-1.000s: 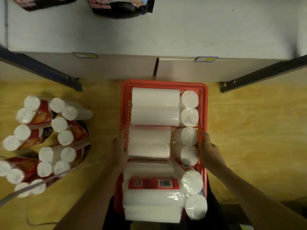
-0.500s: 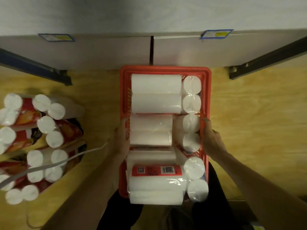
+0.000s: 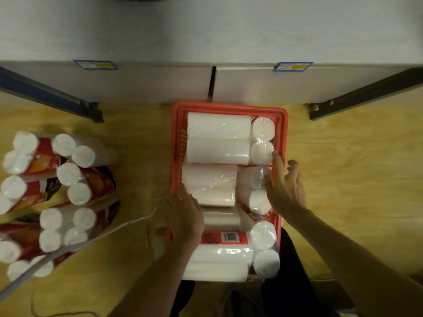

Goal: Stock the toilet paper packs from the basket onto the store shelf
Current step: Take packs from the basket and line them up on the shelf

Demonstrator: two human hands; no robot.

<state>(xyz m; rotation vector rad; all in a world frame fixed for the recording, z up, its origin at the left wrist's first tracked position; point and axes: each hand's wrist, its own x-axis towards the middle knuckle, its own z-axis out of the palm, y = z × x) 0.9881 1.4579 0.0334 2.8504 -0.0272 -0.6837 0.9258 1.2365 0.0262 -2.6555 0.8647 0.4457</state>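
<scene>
A red basket stands on the wooden floor below the white shelf. It holds several plastic-wrapped toilet paper packs: a far pack, a middle pack and a near pack with a red label. My left hand lies at the middle pack's near left corner, fingers fairly straight and touching the wrap. My right hand is spread at the right side, its fingertips against the roll ends of that row. Neither hand holds the basket rim.
More packs with red and orange wrap are heaped on the floor at the left. A white cable runs across the floor beside my left arm. Dark shelf braces slant down on both sides. Price tags mark the shelf edge.
Both hands have let go of the basket's side rims and moved inward onto the middle packs. The view has shifted, so the basket sits lower in frame.
</scene>
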